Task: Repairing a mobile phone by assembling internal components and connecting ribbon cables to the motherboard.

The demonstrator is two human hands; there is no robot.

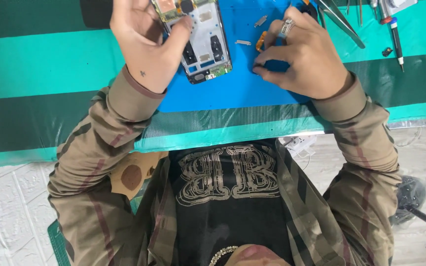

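The opened phone (204,42) lies back-off on the blue mat (232,91), near the far edge of the bench (35,64), with its circuit board and inner parts bare. The left hand (141,42) grasps it from the left side, thumb pressed onto the upper part of the frame by the board, fingers curled round the edge. The right hand (304,56), a ring on one finger, rests on the mat just beside the phone and is pinched on a small orange strip (260,41), most likely a thin ribbon cable; how much of it the fingertips cover cannot be told.

Judging from what shows, the phone is light and stiff along its metal frame, but fragile in the middle: the board and connectors would not take pressure or a slipping nail. The safe hold looks to be the side rails, as the left hand has it, not the exposed face. The orange strip is likely very light, soft and easy to crease or tear, so it wants a gentle pinch at its end and no pulling across a sharp edge.

Two small metal brackets (243,42) lie loose on the mat between the phone and the right hand; they are tiny and would slide or flick away at a touch. Tweezers (341,19) and a thin screwdriver (397,42) lie well apart, beyond the right hand
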